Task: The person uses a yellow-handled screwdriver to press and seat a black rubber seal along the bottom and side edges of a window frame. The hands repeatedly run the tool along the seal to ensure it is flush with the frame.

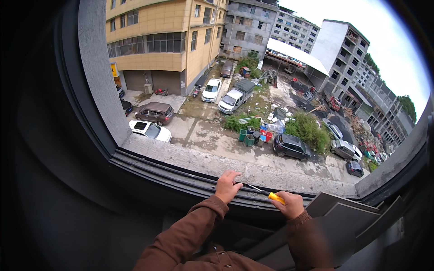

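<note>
My right hand (291, 205) is closed around the yellow handle of a screwdriver (275, 198). Its thin metal shaft points left and lies over the dark window track (190, 184), with the tip close to my left hand (227, 186). That left hand rests at the outer edge of the track, its thumb and forefinger bent and apart, with nothing visible between them. Its other fingers are partly hidden. Just beyond both hands runs the rough concrete sill (181, 161) of the open window. What the screwdriver's tip touches is too small to make out.
Grey flat panels (348, 217) lean by the sill to the right of my right hand. A dark frame upright (86, 113) bounds the opening at left. Outside, far below, are a yard with parked cars (291, 147), colored bins (249, 139), rubble and several buildings.
</note>
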{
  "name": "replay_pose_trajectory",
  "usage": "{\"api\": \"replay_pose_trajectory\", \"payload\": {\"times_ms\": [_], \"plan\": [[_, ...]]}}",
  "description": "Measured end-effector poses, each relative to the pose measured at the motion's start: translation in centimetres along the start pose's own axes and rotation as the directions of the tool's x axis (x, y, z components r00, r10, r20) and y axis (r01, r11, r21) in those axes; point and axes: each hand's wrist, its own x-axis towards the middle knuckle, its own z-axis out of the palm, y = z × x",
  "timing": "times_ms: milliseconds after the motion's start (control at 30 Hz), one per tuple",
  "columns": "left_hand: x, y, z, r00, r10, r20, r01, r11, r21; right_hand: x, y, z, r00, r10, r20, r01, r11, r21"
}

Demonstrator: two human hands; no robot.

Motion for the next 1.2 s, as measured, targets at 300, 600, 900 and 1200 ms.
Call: {"api": "replay_pose_trajectory", "payload": {"times_ms": [300,600,900,1200], "plan": [[2.9,0.4,-6.6,0.734,0.261,0.627,-0.595,0.692,0.408,-6.2,-1.9,-1.3,0.956,0.294,-0.006,-0.278,0.908,0.313],[5.4,0.7,-5.2,0.477,0.143,0.867,-0.724,0.623,0.295,-8.4,-3.2,-0.2,0.892,0.433,0.131,-0.432,0.731,0.528],[8.3,1.2,-3.5,0.416,0.491,0.765,-0.878,0.437,0.198,-1.9,-0.8,-1.2,0.936,0.322,0.144,-0.353,0.857,0.377],[7.5,0.5,-0.1,0.259,0.436,0.862,-0.930,0.353,0.100,2.4,-0.8,-2.0,0.892,0.363,0.269,-0.416,0.892,0.178]]}}
